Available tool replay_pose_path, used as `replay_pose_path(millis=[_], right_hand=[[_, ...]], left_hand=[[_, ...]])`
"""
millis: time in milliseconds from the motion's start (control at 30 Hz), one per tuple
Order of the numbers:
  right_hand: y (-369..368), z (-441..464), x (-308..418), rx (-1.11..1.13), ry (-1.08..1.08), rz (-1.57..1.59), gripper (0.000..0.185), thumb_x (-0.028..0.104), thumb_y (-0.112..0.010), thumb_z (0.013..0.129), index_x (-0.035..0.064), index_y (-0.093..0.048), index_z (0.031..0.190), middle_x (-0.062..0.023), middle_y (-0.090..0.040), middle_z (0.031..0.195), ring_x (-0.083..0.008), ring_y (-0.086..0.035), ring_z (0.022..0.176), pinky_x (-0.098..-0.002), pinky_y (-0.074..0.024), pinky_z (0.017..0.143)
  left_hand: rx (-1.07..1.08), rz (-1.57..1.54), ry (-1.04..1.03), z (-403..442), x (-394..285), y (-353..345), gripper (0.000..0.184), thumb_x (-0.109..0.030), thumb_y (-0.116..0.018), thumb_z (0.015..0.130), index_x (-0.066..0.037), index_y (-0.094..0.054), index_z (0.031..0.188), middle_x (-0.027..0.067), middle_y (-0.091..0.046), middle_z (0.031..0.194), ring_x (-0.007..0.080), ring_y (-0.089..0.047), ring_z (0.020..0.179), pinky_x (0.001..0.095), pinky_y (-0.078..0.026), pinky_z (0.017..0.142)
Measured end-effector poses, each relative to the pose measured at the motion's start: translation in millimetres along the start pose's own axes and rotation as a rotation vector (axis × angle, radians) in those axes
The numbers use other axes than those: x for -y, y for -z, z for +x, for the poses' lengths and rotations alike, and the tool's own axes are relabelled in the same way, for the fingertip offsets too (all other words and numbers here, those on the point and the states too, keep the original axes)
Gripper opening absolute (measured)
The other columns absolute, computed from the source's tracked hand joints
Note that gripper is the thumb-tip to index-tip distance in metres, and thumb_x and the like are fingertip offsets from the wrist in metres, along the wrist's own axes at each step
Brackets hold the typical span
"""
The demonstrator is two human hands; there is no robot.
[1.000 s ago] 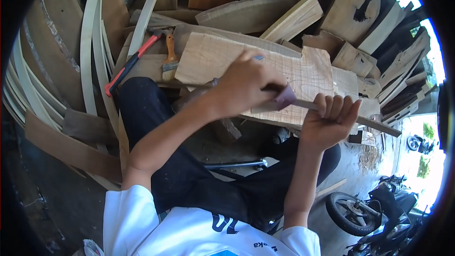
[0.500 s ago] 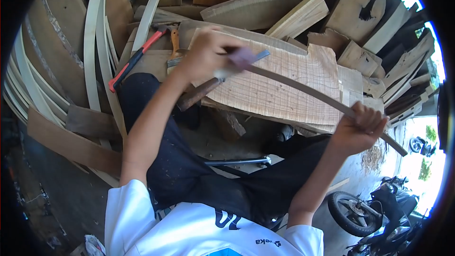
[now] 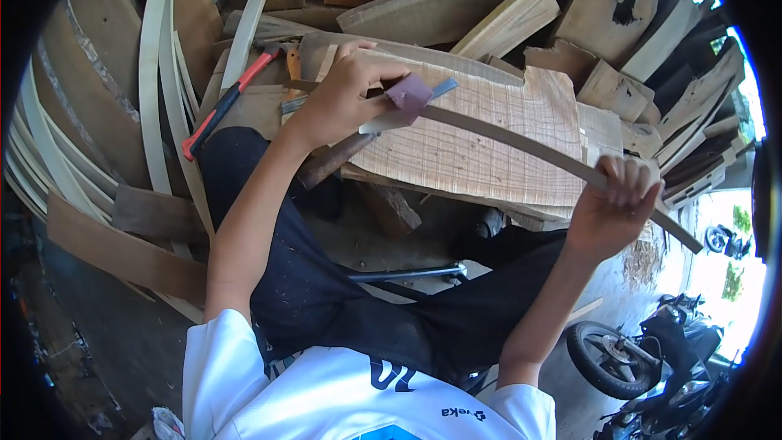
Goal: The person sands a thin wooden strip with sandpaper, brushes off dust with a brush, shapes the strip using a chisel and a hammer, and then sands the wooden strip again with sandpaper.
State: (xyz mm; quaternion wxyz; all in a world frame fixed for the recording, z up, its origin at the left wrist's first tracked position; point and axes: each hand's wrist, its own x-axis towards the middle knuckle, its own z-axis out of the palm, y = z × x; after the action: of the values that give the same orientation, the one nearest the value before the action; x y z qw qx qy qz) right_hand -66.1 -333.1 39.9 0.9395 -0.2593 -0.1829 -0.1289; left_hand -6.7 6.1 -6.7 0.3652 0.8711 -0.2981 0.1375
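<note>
- Left hand [image 3: 346,98]: narrow, fingers and thumb pinching a folded purple sheet [image 3: 411,96]. The sheet looks like sandpaper.
- Right hand [image 3: 615,208]: closed around the strip [image 3: 517,143] a little short of its right end, knuckles up.
- Strip position: held above the board [image 3: 481,167], crossing it at a slant. Contact between strip and board: cannot be told.
- Long axis: from the far left down to the near right, as seen from the person's seat. The strip shows a slight bow, which may be partly lens distortion.
- Relation of hands to strip: the left hand is at the farther part, the right hand at the part nearer the body. A long bare length lies between the sheet and the right hand.
- Sheet position: at the strip, just beside the left fingertips. Whether it wraps fully around the strip is hidden.
- Adjacent items: brush [image 3: 293,65] and hammer [image 3: 248,75] to the left of the board.
- Change from one second ago: the sheet was close to the right hand; it is now well apart from it, farther left. The right hand has also shifted right, past the board's edge.
- Change from half a second ago: slight; the sheet is less blurred.
</note>
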Motion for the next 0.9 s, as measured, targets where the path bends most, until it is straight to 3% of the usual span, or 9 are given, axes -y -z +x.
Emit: replay_pose_path(millis=[67,167,300,367,433,500,600,700,900], right_hand=[[-2,-2,5,-0.244,-0.171,-0.427,0.047,0.04,-0.038,0.105,-0.002,-0.058,0.11,-0.0133,-0.063,0.097,-0.0226,-0.058,0.099,-0.0397,-0.0414,0.101],[44,-10,18,-0.122,-0.558,-1.109,0.061,0.049,-0.039,0.103,-0.005,-0.061,0.12,-0.0214,-0.063,0.125,-0.0253,-0.059,0.118,-0.0396,-0.0446,0.102],[20,-25,0,-0.095,0.008,-1.832,0.014,0.012,-0.073,0.086,0.0013,-0.066,0.092,-0.0102,-0.069,0.09,-0.0207,-0.067,0.088,-0.0326,-0.0497,0.082],[-4,-22,-5,0.136,0.372,-1.996,0.033,0.019,-0.079,0.079,0.0037,-0.064,0.105,-0.0106,-0.067,0.106,-0.0252,-0.063,0.103,-0.0346,-0.0469,0.09],[-17,-20,-3,0.411,0.213,-2.156,0.061,0.028,-0.083,0.072,0.0095,-0.058,0.124,-0.0085,-0.06,0.125,-0.0299,-0.052,0.121,-0.0414,-0.0377,0.103],[-2,-21,-6,0.47,0.008,-2.131,0.059,0.027,-0.082,0.073,0.0125,-0.059,0.126,-0.0081,-0.061,0.125,-0.0297,-0.053,0.119,-0.0412,-0.0376,0.104],[12,-19,1,0.386,-0.34,-2.117,0.024,0.017,-0.074,0.08,0.0075,-0.069,0.101,-0.0093,-0.067,0.089,-0.0264,-0.063,0.078,-0.0395,-0.0473,0.077],[7,-18,2,0.42,-0.021,-2.124,0.014,0.016,-0.072,0.08,0.0046,-0.066,0.086,-0.0082,-0.062,0.075,-0.0284,-0.058,0.066,-0.0365,-0.0442,0.063],[6,-19,7,0.401,0.052,-2.229,0.017,0.019,-0.072,0.081,0.0059,-0.061,0.08,-0.0079,-0.059,0.072,-0.0295,-0.057,0.064,-0.039,-0.0429,0.06]], left_hand=[[-0.092,0.143,-0.082,5,-2,7,0.023,-0.017,-0.072,0.083,-0.01,-0.068,0.105,0.0042,-0.07,0.101,0.0178,-0.063,0.101,0.0412,-0.026,0.105],[-0.21,0.306,-0.051,6,8,25,0.026,-0.013,-0.077,0.078,-0.008,-0.065,0.101,0.0031,-0.068,0.095,0.0179,-0.063,0.098,0.04,-0.027,0.099],[-0.22,0.609,-0.168,3,1,22,0.02,-0.017,-0.077,0.078,-0.016,-0.063,0.091,-0.0027,-0.066,0.092,0.0126,-0.066,0.091,0.0421,-0.03,0.099],[-0.207,0.647,-0.268,2,-14,12,0.02,-0.018,-0.078,0.076,-0.016,-0.063,0.089,-0.0041,-0.065,0.09,0.01,-0.065,0.092,0.0418,-0.031,0.099],[-0.197,0.601,-0.3,2,-35,10,0.019,-0.017,-0.078,0.076,-0.017,-0.063,0.088,-0.0051,-0.064,0.088,0.0084,-0.064,0.09,0.0408,-0.032,0.098],[-0.23,0.466,-0.337,1,-47,8,0.019,-0.014,-0.077,0.075,-0.017,-0.063,0.087,-0.0057,-0.062,0.086,0.0079,-0.063,0.087,0.0391,-0.032,0.097],[-0.251,0.483,-0.376,-2,-47,12,0.02,-0.014,-0.078,0.073,-0.017,-0.063,0.086,-0.006,-0.062,0.086,0.0082,-0.062,0.084,0.0382,-0.033,0.096],[-0.259,0.476,-0.351,1,-34,19,0.02,-0.014,-0.079,0.07,-0.017,-0.064,0.084,-0.0058,-0.063,0.084,0.0094,-0.063,0.084,0.0377,-0.032,0.094],[-0.34,0.477,-0.236,4,-26,20,0.018,-0.014,-0.079,0.072,-0.02,-0.063,0.076,-0.0062,-0.065,0.079,0.0094,-0.064,0.081,0.036,-0.032,0.093]])
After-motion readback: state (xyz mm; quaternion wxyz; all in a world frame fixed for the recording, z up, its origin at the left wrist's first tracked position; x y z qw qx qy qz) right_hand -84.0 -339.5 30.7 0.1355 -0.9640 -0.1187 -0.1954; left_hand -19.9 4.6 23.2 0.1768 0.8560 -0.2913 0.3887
